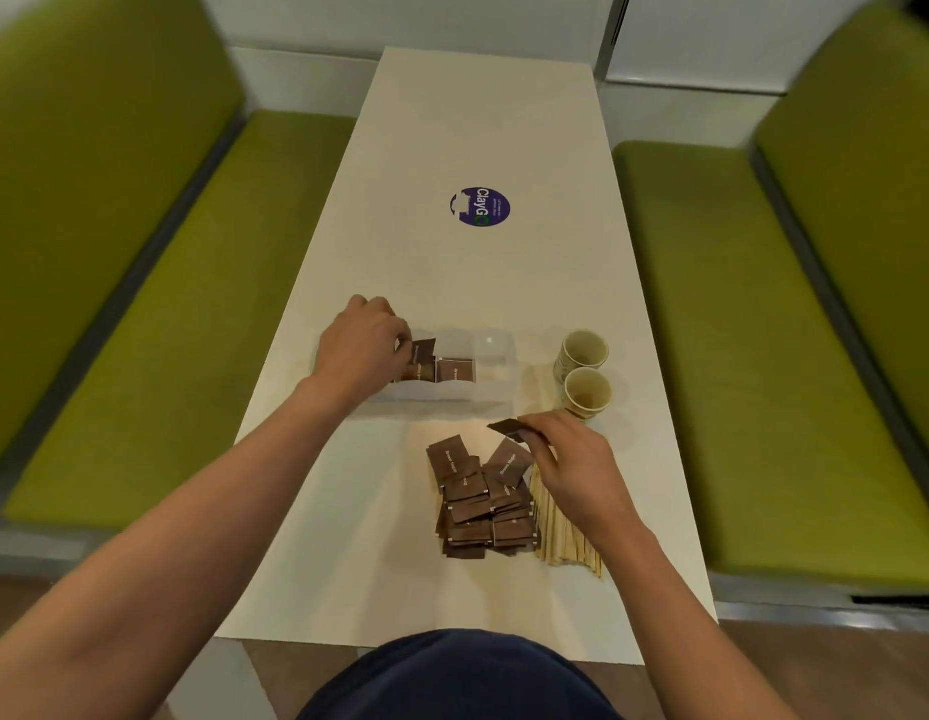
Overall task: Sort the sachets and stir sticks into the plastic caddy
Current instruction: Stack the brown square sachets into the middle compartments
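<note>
Sachets [483, 501] brown, heaped, left hand [361, 350] pinching sachet [423, 350] at caddy [496, 356], right hand [571, 459] pinching another

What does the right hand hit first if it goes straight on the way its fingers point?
Likely the caddy. The right hand, pinching a sachet, points away and leftward at the caddy's near wall. Its height above the table is unclear, so it might pass over the rim instead.

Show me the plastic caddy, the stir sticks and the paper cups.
plastic caddy [494, 351], head view, bare right compartment.
stir sticks [556, 532], head view, middle of the bundle.
paper cups [584, 349], head view, inside the farther cup.
</note>
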The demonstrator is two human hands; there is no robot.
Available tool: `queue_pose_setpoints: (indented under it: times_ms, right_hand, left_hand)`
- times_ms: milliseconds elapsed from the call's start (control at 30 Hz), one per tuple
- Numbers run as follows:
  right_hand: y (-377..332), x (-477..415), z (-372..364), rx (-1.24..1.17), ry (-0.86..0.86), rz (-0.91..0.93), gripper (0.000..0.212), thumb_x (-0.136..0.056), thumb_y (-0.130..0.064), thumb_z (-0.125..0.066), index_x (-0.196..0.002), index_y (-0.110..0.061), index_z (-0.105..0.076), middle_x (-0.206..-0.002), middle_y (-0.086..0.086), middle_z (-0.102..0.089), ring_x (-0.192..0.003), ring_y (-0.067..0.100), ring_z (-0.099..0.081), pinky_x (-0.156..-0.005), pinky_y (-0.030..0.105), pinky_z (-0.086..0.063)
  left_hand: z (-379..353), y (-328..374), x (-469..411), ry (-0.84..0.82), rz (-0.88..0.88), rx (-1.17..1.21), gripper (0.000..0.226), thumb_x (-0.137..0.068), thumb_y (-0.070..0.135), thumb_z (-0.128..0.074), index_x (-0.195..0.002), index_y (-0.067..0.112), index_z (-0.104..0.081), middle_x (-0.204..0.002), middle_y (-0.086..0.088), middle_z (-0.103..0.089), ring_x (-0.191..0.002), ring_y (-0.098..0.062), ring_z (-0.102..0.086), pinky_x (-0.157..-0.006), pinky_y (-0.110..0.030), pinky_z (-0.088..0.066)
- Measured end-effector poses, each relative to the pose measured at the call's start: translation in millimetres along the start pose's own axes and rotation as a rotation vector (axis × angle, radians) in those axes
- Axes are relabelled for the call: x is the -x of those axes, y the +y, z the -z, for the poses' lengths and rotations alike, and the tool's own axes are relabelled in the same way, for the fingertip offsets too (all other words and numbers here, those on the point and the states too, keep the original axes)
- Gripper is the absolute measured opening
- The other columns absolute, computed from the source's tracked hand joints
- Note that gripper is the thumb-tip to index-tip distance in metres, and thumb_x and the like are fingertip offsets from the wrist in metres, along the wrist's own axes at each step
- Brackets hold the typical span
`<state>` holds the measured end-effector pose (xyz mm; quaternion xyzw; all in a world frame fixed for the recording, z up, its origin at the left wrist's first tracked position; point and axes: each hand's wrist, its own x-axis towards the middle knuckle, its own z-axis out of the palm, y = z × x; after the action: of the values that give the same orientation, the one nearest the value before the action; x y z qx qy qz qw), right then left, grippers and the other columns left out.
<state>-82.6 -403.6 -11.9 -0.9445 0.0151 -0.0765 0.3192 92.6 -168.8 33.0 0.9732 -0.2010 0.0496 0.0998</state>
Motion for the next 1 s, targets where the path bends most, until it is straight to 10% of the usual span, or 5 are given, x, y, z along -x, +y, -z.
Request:
queue_pose_setpoints:
  times_ms: [233,633,1000]
  right_hand:
    - [-1,1,4,-0.039,0.145,-0.090,0.017,-0.100,-0.024,-0.064,-0.115,-0.020,-0.072,-0.103,-0.008,-0.072,-0.092,0.006,-0.063,-0.081,0.024,-0.052]
    - [-29,-73,-10,-0.051,0.247,-0.047,0.017,-0.099,-0.027,-0.066,-0.109,-0.017,-0.075,-0.099,-0.004,-0.069,-0.093,0.018,-0.061,-0.080,0.034,-0.051]
    - [-37,-151,-32,0.406,-0.235,0.035,0.033,-0.107,-0.032,-0.045,-0.127,-0.017,-0.067,-0.126,0.006,-0.053,-0.119,0.030,-0.044,-0.092,0.045,-0.047]
  left_hand:
    - [-15,-5,-26,-0.083,-0.031,-0.061,0.026,-0.090,0.025,-0.058,-0.099,0.018,-0.081,-0.132,-0.008,-0.061,-0.124,-0.034,-0.044,-0.097,-0.045,-0.042]
    - [-33,-9,-9,0.058,-0.088,0.004,0.017,-0.085,0.027,-0.073,-0.096,0.017,-0.079,-0.123,-0.007,-0.062,-0.117,-0.033,-0.049,-0.091,-0.046,-0.045]
    - [-25,-18,54,0.148,-0.028,0.094,0.013,-0.087,0.024,-0.070,-0.098,0.023,-0.078,-0.116,-0.004,-0.064,-0.110,-0.030,-0.051,-0.086,-0.044,-0.048]
